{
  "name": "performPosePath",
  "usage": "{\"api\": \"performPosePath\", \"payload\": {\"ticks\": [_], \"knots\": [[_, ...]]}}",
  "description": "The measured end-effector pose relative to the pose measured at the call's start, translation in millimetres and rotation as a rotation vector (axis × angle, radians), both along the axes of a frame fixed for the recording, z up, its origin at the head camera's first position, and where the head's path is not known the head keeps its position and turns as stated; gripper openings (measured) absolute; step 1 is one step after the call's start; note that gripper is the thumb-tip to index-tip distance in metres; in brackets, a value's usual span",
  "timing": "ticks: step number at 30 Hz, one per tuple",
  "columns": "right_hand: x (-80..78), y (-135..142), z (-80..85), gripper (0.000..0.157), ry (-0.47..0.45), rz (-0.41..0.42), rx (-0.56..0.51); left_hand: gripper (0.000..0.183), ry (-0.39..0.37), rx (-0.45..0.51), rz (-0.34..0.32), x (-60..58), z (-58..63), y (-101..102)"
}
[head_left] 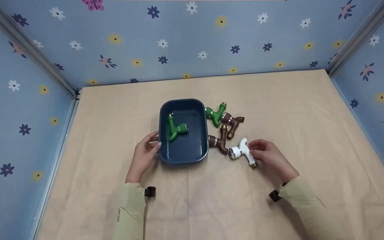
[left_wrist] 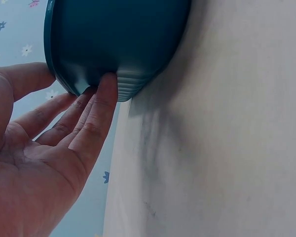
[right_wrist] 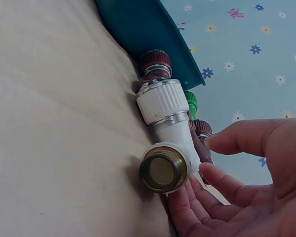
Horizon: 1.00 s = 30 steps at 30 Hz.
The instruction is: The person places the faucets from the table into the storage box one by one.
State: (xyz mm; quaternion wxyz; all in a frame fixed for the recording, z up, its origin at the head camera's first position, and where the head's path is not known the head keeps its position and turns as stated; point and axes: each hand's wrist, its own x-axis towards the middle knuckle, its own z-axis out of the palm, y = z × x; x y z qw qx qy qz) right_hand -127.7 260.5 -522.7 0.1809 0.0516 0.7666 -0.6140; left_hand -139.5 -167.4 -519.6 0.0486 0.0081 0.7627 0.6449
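Observation:
A white faucet (head_left: 244, 150) with a brass threaded end lies on the cloth to the right of the tray. My right hand (head_left: 269, 156) is at its right side. In the right wrist view, the thumb and index finger are spread beside the white faucet (right_wrist: 172, 133), and the other fingers reach partly behind it. My left hand (head_left: 144, 155) touches the left side of a dark blue tray (head_left: 183, 161); the left wrist view shows fairly straight fingers (left_wrist: 96, 118) against its outer wall, thumb at the rim. One green faucet (head_left: 175, 129) lies inside the tray.
Against the tray's right side lie another green faucet (head_left: 216, 115) and a brown faucet (head_left: 222, 141). A second brown faucet (head_left: 234, 124) sits just right of them. Beige cloth (head_left: 112, 116) covers the table, with flowered panels (head_left: 178, 36) behind and at both sides.

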Motion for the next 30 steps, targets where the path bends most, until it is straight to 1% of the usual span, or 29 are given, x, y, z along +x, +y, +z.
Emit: {"api": "performPosePath", "payload": {"ticks": [3, 4, 6, 10, 12, 14, 19, 23, 30], "knots": [[2.0, -2.7, 0.3, 0.033, 0.054, 0.016, 0.052, 0.045, -0.007, -0.008, -0.009, 4.4, 13.6, 3.5], [3.4, -5.7, 4.8, 0.032, 0.061, 0.014, 0.060, 0.045, -0.006, -0.009, -0.012, 5.9, 17.7, 4.5], [4.5, -9.0, 8.4, 0.032, 0.076, 0.013, 0.073, 0.045, -0.003, -0.006, -0.014, 7.2, 21.5, 5.3], [3.7, -12.9, 7.4, 0.032, 0.073, -0.003, 0.117, 0.045, 0.001, 0.002, -0.016, 7.4, 21.2, 4.9], [1.3, -11.8, -1.0, 0.031, 0.085, -0.009, 0.155, 0.045, -0.005, 0.000, -0.015, 7.1, 20.9, 4.8], [0.8, -13.1, -2.2, 0.030, 0.097, -0.015, 0.192, 0.045, -0.008, 0.001, -0.015, 7.1, 21.1, 4.8], [-0.1, -14.8, -3.5, 0.030, 0.114, -0.013, 0.225, 0.045, -0.011, 0.006, -0.012, 7.0, 22.0, 5.2], [-0.2, -14.3, -2.5, 0.031, 0.118, 0.022, 0.245, 0.045, -0.014, 0.000, -0.010, 7.2, 21.8, 5.5], [0.5, -12.1, 2.8, 0.037, 0.098, 0.087, 0.263, 0.045, 0.000, -0.009, -0.011, 7.5, 21.4, 6.1]]}}
